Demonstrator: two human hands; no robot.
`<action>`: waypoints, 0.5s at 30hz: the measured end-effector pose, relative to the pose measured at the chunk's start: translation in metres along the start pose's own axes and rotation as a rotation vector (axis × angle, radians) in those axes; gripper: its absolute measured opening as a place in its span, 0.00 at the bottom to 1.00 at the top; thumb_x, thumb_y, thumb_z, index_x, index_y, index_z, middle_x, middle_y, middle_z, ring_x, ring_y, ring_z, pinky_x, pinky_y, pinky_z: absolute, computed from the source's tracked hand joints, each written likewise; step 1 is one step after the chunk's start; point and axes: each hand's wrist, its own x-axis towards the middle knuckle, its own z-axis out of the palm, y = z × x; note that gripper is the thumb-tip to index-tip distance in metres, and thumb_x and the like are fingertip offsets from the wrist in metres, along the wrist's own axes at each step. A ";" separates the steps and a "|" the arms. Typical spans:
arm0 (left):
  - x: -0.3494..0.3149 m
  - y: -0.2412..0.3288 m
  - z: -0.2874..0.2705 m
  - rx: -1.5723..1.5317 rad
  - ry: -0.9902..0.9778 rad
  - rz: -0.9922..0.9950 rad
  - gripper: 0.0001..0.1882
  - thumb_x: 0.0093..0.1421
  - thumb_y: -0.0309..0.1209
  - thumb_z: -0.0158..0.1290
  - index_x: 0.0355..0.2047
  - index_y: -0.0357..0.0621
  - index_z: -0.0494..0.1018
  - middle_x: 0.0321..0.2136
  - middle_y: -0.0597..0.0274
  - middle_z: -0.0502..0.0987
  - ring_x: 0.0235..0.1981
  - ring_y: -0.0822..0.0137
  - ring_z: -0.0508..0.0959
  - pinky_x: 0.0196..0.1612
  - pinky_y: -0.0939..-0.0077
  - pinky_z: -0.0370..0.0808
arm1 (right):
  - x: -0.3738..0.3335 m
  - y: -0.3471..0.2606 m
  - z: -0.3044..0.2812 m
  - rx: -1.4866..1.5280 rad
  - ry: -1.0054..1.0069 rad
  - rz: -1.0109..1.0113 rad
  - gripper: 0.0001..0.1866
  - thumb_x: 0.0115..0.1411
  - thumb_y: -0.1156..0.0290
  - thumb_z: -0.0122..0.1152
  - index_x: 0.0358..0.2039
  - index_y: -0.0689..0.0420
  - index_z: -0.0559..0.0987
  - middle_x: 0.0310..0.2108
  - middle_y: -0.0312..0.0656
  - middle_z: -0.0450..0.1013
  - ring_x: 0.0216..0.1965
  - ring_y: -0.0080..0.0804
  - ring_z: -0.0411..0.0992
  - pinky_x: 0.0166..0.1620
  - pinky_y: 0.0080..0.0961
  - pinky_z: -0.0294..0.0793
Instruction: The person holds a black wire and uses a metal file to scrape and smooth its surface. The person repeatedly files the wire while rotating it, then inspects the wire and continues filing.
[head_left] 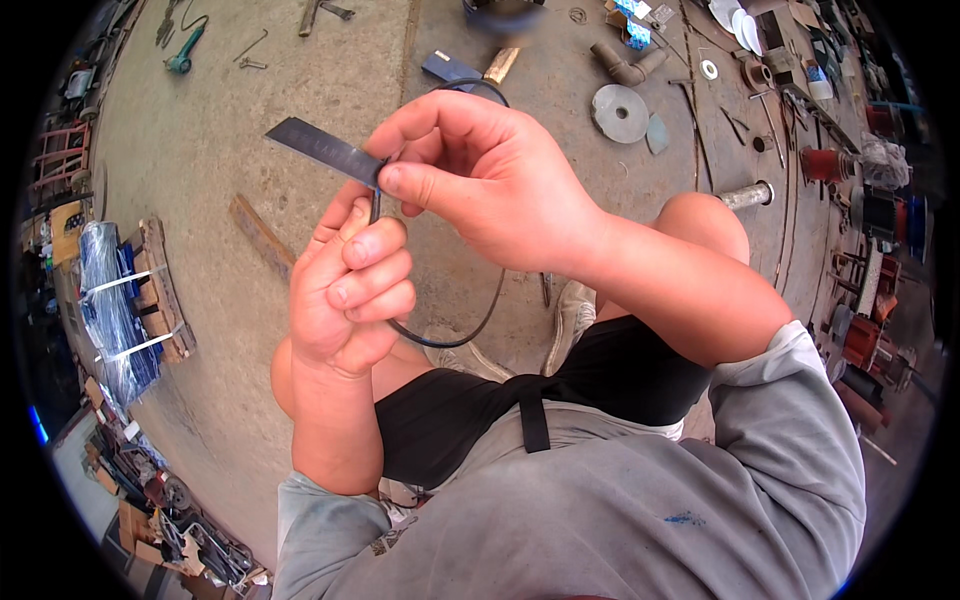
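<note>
My right hand (pixel 510 180) pinches a dark flat blade (pixel 322 152) with a slanted end between thumb and fingers. The blade points up and to the left. Just below it, my left hand (pixel 350 285) is closed around a thin black cable (pixel 478 332). A short piece of the cable stands up out of the left fist and meets the blade near my right thumb. The rest of it loops down, round to the right and up behind my right hand. Whether the edge cuts into the cable is hard to tell.
Near my feet lies concrete floor. Beyond my hands are a grey disc (pixel 620 114), a rusty pipe elbow (pixel 630 67) and a dark blue block (pixel 450 68). A wooden strip (pixel 262 236) lies left, a green power tool (pixel 182 56) far left. A plastic-wrapped bundle (pixel 112 310) stands beside a pallet.
</note>
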 end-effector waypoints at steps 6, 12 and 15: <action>0.001 0.002 -0.001 0.003 0.038 -0.030 0.22 0.78 0.26 0.35 0.70 0.47 0.61 0.31 0.64 0.69 0.20 0.82 0.68 0.20 0.88 0.63 | 0.001 0.007 0.000 -0.003 -0.060 -0.024 0.08 0.66 0.76 0.65 0.45 0.60 0.81 0.28 0.31 0.76 0.31 0.14 0.73 0.35 0.18 0.74; 0.000 0.001 0.004 0.005 -0.007 -0.006 0.26 0.77 0.25 0.36 0.73 0.48 0.56 0.32 0.64 0.69 0.20 0.83 0.66 0.20 0.87 0.62 | 0.004 -0.002 0.002 0.091 0.050 0.025 0.09 0.67 0.76 0.63 0.47 0.61 0.78 0.30 0.33 0.77 0.31 0.16 0.73 0.36 0.19 0.75; -0.001 0.002 0.004 0.024 -0.001 -0.012 0.26 0.76 0.24 0.36 0.73 0.48 0.57 0.32 0.65 0.69 0.19 0.83 0.66 0.20 0.88 0.62 | 0.006 -0.002 0.001 0.094 0.072 0.003 0.09 0.67 0.76 0.62 0.47 0.61 0.78 0.30 0.33 0.77 0.31 0.16 0.73 0.36 0.19 0.74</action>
